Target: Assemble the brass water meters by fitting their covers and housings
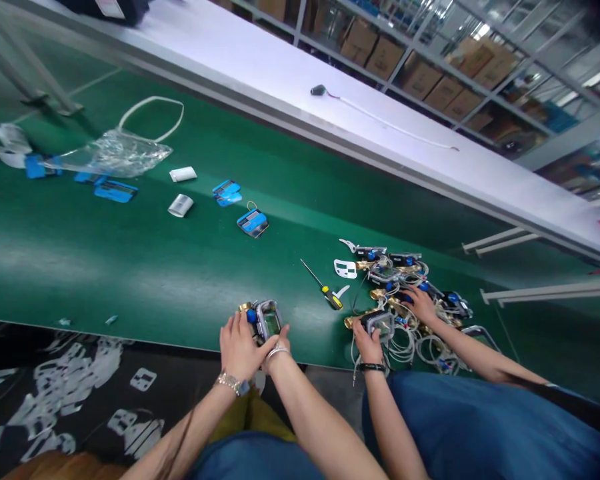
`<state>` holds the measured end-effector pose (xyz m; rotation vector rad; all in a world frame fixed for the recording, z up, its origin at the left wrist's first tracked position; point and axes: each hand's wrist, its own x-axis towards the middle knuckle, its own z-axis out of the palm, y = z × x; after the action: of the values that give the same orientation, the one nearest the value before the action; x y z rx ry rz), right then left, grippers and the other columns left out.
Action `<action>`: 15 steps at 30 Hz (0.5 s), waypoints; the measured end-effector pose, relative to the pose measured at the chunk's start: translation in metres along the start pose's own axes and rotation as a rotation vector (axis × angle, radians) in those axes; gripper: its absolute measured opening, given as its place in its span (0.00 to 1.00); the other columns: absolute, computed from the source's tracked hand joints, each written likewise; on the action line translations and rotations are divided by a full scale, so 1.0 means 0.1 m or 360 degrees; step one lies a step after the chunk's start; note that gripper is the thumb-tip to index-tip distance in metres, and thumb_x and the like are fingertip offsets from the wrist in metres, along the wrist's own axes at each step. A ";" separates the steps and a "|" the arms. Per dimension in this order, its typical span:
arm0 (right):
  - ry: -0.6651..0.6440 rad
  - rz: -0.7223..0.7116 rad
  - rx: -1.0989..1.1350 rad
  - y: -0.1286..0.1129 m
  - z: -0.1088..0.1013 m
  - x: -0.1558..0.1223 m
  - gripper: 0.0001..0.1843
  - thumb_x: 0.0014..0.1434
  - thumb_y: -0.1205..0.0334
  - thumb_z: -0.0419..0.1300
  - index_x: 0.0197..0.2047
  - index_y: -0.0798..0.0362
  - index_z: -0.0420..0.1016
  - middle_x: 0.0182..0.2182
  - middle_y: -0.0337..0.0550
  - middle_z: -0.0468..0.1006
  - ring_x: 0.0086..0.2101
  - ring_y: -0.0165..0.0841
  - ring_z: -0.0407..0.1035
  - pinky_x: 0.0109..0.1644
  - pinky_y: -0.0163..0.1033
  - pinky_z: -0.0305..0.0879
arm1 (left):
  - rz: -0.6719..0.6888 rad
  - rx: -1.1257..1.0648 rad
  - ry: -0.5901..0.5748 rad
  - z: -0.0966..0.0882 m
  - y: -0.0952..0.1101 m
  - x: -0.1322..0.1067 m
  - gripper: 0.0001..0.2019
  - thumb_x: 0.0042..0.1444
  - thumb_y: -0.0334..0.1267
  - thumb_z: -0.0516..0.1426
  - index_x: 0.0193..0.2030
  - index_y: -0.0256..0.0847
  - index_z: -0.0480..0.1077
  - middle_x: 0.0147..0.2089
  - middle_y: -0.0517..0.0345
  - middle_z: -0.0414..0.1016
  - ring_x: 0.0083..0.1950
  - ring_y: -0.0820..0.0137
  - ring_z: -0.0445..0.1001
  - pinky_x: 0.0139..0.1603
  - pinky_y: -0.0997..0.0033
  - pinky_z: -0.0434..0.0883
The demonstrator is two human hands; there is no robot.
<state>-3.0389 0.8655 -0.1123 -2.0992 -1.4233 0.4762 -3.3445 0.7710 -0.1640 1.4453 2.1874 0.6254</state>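
Both my hands hold a small meter (267, 319) with a brass body, a blue part and a clear-framed top, at the near edge of the green belt (145, 267). My left hand (239, 348), with a watch at the wrist, wraps the meter's left side with fingers closed. My right hand (278, 345), with a thin bracelet, grips it from the right and below. A yellow-handled screwdriver (323, 287) lies on the belt just to the right.
A co-worker's two hands (368, 343) (420, 303) work in a pile of similar meters and cables (405, 293) to my right. Blue covers (253, 222), white pieces (181, 205) and a plastic bag (115, 152) lie farther left. A white ledge (300, 80) borders the belt's far side.
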 end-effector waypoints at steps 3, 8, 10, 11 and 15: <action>-0.0177 -0.0127 0.0167 0.14 -0.17 0.09 0.21 0.70 0.47 0.50 0.43 0.55 0.75 0.41 0.47 0.79 0.43 0.35 0.75 0.51 0.49 0.74 | -0.0009 0.0060 0.0052 0.18 -0.02 -0.25 0.46 0.55 0.52 0.59 0.74 0.33 0.45 0.75 0.35 0.51 0.73 0.42 0.55 0.69 0.39 0.58; -0.0435 -0.0440 0.0280 -0.39 0.48 -0.55 0.17 0.66 0.46 0.56 0.44 0.51 0.76 0.46 0.46 0.78 0.45 0.35 0.73 0.53 0.48 0.71 | 0.0099 -0.0145 -0.0061 0.17 -0.17 -0.28 0.44 0.54 0.45 0.61 0.75 0.43 0.46 0.78 0.42 0.41 0.71 0.48 0.61 0.64 0.50 0.68; -0.0608 -0.0591 0.0307 -0.72 0.90 -0.83 0.16 0.68 0.51 0.55 0.44 0.54 0.75 0.43 0.46 0.78 0.44 0.35 0.72 0.53 0.49 0.70 | -0.0058 -0.0206 -0.0037 0.16 -0.18 -0.28 0.48 0.52 0.46 0.63 0.75 0.42 0.45 0.79 0.36 0.33 0.70 0.44 0.62 0.59 0.49 0.72; -0.0692 -0.0674 0.0325 -0.87 1.10 -0.92 0.16 0.69 0.52 0.53 0.45 0.55 0.75 0.43 0.45 0.78 0.46 0.36 0.72 0.54 0.49 0.68 | -0.0140 -0.0243 -0.0032 0.17 -0.17 -0.29 0.51 0.50 0.47 0.64 0.76 0.39 0.42 0.78 0.32 0.34 0.70 0.42 0.62 0.58 0.49 0.73; -0.1201 -0.1020 0.0382 -1.21 1.59 -0.90 0.17 0.64 0.50 0.58 0.32 0.53 0.79 0.35 0.39 0.80 0.41 0.31 0.70 0.54 0.39 0.65 | -0.0279 -0.0364 -0.0130 0.23 -0.18 -0.29 0.62 0.48 0.49 0.65 0.75 0.25 0.27 0.67 0.25 0.63 0.66 0.43 0.67 0.60 0.49 0.71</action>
<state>-3.2520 0.8558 -0.1633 -1.1892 -2.1927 1.1579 -3.3334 0.7408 -0.1900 1.1292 2.0748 0.7144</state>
